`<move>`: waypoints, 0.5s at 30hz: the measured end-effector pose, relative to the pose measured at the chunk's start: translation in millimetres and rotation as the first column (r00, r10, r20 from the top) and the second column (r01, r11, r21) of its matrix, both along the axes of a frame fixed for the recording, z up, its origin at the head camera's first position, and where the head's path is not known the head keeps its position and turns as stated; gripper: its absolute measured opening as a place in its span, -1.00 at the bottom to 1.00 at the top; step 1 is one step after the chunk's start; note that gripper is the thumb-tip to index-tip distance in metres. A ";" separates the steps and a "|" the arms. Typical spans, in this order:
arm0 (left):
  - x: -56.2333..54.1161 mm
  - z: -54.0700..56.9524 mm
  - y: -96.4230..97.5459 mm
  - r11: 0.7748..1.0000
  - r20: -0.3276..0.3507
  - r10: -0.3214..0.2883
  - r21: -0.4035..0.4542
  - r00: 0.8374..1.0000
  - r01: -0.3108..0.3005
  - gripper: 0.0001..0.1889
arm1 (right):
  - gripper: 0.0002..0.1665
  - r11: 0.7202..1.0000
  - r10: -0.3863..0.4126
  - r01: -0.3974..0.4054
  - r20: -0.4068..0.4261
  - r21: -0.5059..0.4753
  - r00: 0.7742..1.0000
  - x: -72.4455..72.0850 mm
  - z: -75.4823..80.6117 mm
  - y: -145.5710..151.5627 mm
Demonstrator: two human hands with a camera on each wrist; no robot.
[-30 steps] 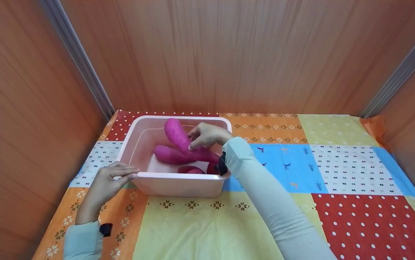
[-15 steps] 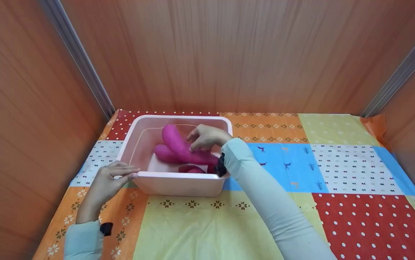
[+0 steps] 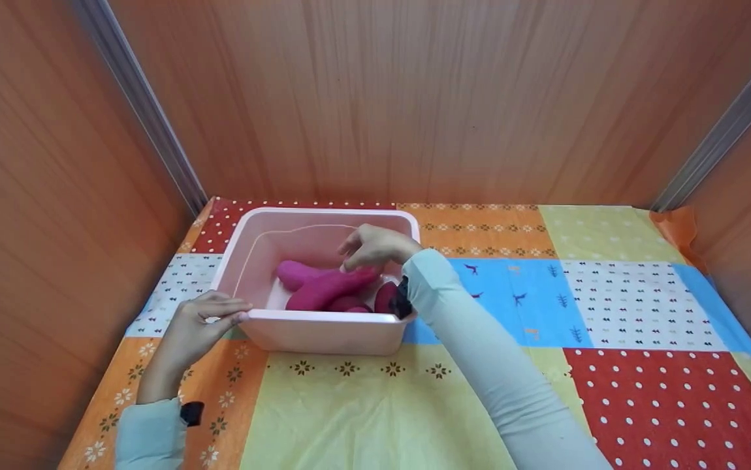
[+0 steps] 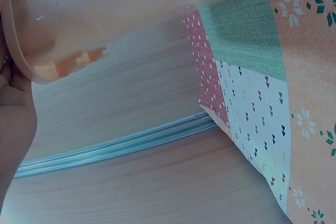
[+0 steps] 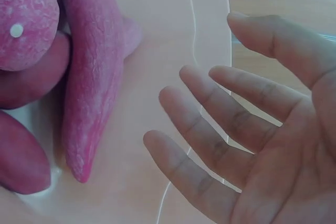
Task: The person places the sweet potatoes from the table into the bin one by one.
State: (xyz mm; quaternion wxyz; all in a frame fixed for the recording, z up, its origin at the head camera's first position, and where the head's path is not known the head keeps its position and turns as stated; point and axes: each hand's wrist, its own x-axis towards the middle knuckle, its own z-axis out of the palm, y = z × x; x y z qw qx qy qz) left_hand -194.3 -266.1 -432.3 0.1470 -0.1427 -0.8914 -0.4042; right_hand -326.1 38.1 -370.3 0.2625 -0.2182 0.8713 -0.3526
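Note:
A pink plastic tub (image 3: 323, 336) holds several magenta sweet potatoes. One long sweet potato (image 3: 323, 290) lies slanted across another sweet potato (image 3: 294, 274) whose end points left. In the right wrist view, a sweet potato with a white dot (image 5: 34, 3) sits beside a long tapered sweet potato (image 5: 92, 72). My right hand (image 3: 379, 247) hovers inside the tub over them, its fingers spread and relaxed, with nothing in the palm (image 5: 294, 171). My left hand (image 3: 196, 329) grips the tub's rim at the front left corner, thumb outside; the left wrist view shows it only at the edge.
A patchwork-print cloth (image 3: 506, 398) covers the table under the tub. Wood-grain panels (image 3: 454, 98) enclose the back and sides, with metal strips (image 3: 147, 104) at the corners. An orange cloth fold (image 3: 674, 235) lies at the back right.
The long sweet potato, earlier tilted up by my right hand, has dropped and swung toward the tub's front. Both hands have stayed nearly in place.

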 end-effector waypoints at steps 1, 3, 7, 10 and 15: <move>0.0 0.2 0.0 1.000 0.003 -0.001 0.003 1.000 0.001 -0.79 | -0.47 1.000 -0.001 0.001 0.002 0.002 1.000 0.0 0.0 0.3; 0.2 0.6 -0.1 1.000 0.015 -0.001 0.006 1.000 0.001 -0.78 | -0.46 1.000 -0.006 0.006 0.003 0.004 1.000 0.0 0.1 1.1; 0.7 0.8 -0.2 1.000 0.040 0.003 -0.003 0.999 -0.002 -0.77 | -0.46 1.000 -0.009 0.009 0.002 0.000 1.000 -0.7 0.2 2.9; 0.8 0.6 -0.2 1.000 0.042 0.006 -0.007 0.999 -0.006 -0.76 | -0.47 1.000 -0.012 0.012 0.000 -0.001 1.000 -1.4 0.4 4.5; 0.0 -0.1 0.3 1.000 -0.003 -0.002 0.011 1.000 0.002 -0.77 | -0.48 1.000 -0.014 0.014 -0.007 0.007 1.000 -2.5 0.6 6.4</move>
